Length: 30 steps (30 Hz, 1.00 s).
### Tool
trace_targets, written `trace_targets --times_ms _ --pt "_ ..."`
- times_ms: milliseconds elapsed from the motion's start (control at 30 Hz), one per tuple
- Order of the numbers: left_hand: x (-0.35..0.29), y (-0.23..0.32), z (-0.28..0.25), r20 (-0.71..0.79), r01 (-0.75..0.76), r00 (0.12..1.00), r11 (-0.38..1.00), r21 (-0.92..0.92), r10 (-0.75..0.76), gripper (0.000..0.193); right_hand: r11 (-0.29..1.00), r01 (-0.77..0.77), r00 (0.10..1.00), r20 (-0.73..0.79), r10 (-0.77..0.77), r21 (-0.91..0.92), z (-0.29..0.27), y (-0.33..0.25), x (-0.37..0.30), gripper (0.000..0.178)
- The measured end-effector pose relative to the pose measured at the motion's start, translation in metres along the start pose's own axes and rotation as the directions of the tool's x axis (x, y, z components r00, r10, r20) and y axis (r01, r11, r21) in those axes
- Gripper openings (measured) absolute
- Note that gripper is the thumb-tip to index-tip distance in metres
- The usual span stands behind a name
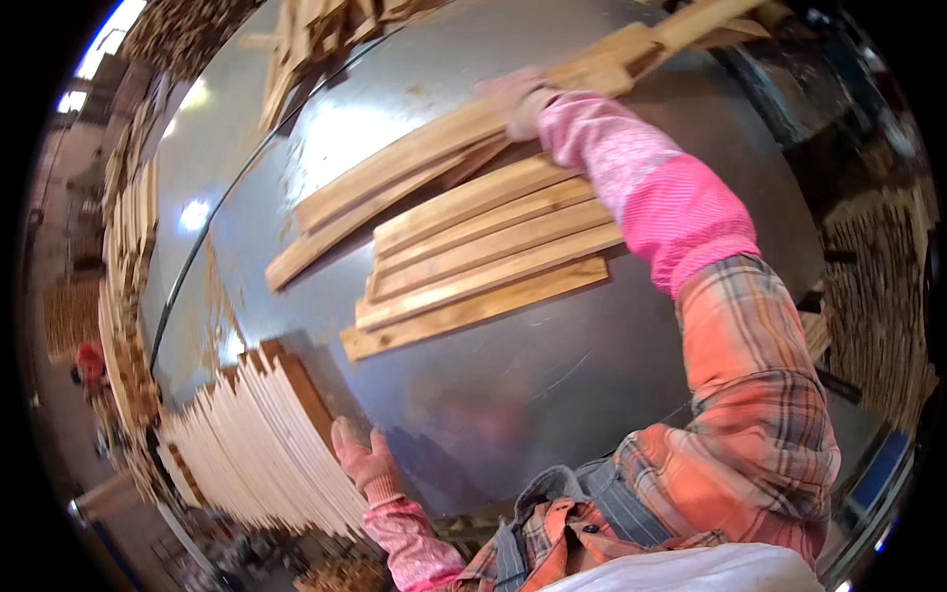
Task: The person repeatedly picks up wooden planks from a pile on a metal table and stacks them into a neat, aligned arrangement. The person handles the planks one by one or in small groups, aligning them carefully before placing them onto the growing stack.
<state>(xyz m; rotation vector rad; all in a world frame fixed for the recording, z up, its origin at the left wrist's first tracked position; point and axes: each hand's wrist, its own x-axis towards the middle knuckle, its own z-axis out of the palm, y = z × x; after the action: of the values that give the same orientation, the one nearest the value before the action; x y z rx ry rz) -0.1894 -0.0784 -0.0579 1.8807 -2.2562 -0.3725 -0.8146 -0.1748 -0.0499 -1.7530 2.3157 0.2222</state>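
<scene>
My gloved left hand [365, 460] is open, thumb and fingers apart, beside the right end of a row of pale thin slats [266, 449]. A darker brown board [308, 397] stands along that row's edge. My right arm reaches far across the metal table [493, 405]. At its end, my gloved right hand [520, 101] is closed over a long wooden board [404, 163]; some of its fingers are hard to make out. A narrower board [345, 232] lies along the near side of that one. Closer to me, several wooden boards [493, 237] lie side by side at a slant.
More boards [681, 35] overlap at the far right, and a loose wood pile [311, 49] sits at the far left. A dark cable [222, 202] curves over the table. Stacked timber [128, 247] lines the left edge; another stack [873, 296] stands at the right.
</scene>
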Motion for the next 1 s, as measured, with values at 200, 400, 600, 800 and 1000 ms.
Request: trace_targets --times_ms 200,400,600,800,1000 --pt "0.007 0.062 0.021 0.224 0.245 0.967 0.669 -0.702 -0.119 0.049 0.965 0.032 0.97 0.227 -0.093 0.259 -0.019 -0.069 -0.081 0.037" --pt "0.031 0.167 0.049 0.485 0.479 0.873 0.1 -0.872 0.052 0.057 0.193 -0.287 0.869 0.34 -0.36 0.938 0.044 -0.147 -0.185 0.03" --pt "0.04 0.164 0.073 0.44 0.45 0.893 0.196 -0.871 -0.094 0.054 0.204 -0.344 0.893 0.387 -0.23 0.916 0.095 -0.235 -0.248 0.059" --pt "0.0 0.131 0.099 0.253 0.326 0.941 0.404 -0.855 -0.224 0.07 0.102 -0.088 0.995 0.093 -0.041 0.991 0.112 -0.211 -0.261 0.062" --pt "-0.022 0.162 0.088 0.401 0.065 0.914 0.998 -0.014 -0.054 0.114 0.609 -0.067 0.998 0.053 0.042 0.79 -0.006 -0.224 -0.133 0.066"
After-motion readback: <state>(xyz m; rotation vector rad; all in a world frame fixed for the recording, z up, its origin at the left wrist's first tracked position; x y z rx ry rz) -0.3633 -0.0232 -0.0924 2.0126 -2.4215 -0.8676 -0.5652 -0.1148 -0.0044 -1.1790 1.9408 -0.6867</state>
